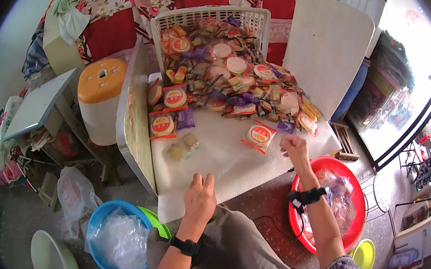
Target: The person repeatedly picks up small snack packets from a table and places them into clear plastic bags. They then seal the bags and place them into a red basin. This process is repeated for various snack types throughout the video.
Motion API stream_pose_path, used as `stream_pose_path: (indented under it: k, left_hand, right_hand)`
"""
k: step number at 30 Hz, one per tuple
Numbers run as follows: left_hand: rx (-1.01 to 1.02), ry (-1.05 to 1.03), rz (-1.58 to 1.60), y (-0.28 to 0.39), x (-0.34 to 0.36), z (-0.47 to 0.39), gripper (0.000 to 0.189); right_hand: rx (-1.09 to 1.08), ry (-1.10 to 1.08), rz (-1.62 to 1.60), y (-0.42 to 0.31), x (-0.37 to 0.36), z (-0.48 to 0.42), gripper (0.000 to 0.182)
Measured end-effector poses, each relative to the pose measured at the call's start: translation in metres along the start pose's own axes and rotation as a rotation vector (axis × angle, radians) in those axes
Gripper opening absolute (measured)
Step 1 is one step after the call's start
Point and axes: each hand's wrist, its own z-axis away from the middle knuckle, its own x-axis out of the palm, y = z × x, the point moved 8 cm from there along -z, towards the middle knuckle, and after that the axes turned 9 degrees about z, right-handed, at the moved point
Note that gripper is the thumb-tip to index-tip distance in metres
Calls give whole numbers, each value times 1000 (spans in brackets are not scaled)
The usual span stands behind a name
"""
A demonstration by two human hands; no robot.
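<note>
My left hand (199, 197) is at the front edge of the white tabletop (238, 163), two fingers stretched forward. Faint, blurred clear film seems to lie ahead of it; whether the fingers grip it is unclear. Just beyond lie two blurred small wrapped snacks (184, 147). Curled and blurred, my right hand (296, 149) is over the table's right front part, its fingertips hidden. Left of it lies a round wafer packet (259, 135) with red ends. Another round packet (162, 125) and a purple packet (185, 118) lie at the left. A large heap of mixed wrapped snacks (229, 74) spills from a white plastic basket (209, 10).
Upright boards (131, 123) (329, 51) flank the table. On the floor, a blue basin (93, 226) holds clear plastic bags, and a red basin (356, 182) at the right holds filled bags. A pale basin (56, 265) and an orange-topped stool (102, 83) are left.
</note>
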Motion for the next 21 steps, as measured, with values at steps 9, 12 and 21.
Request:
stream_pose_path:
  k: [9,12,21]
  left_hand:
    - [-12,-56,-107,-9,13,5,15]
    - [-26,-69,-120,-10,16,5,15]
    - [-47,-65,-42,-16,22,4,17]
  right_hand:
    - [-312,363,789,-41,-16,-92,34]
    - [-320,295,925,-39,-2,-108,30]
    - [-216,299,623,-31,-29,-121,22]
